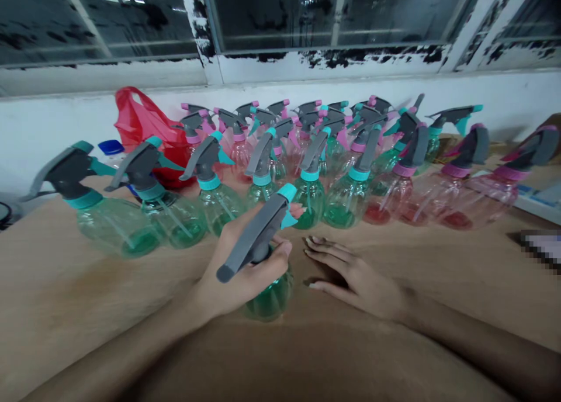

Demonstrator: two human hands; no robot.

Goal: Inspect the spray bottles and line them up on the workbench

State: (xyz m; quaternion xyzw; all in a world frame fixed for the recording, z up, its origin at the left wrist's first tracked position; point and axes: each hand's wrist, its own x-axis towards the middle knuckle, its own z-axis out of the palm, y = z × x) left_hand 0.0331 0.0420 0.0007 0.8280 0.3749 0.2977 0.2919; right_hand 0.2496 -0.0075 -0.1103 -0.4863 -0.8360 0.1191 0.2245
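Note:
My left hand (pixel 245 267) is wrapped round the neck of a green spray bottle (pixel 269 300) with a grey and teal trigger head, which stands on the table in front of me. The hand hides its collar and part of its body. To the right of that bottle, my right hand (pixel 350 273) rests on the tabletop with its fingers stretched out, holding nothing. Just beyond both hands is a row of similar bottles, among them a green spray bottle (pixel 309 203) with a teal collar and a pink spray bottle (pixel 390 197) with a pink collar.
More pink and green spray bottles crowd behind the front row. A red plastic bag (pixel 144 124) and a blue-capped bottle (pixel 111 148) are at the back left. A pixelated flat object (pixel 546 247) lies at the right edge of the wooden table (pixel 65 297). Windows line the wall behind.

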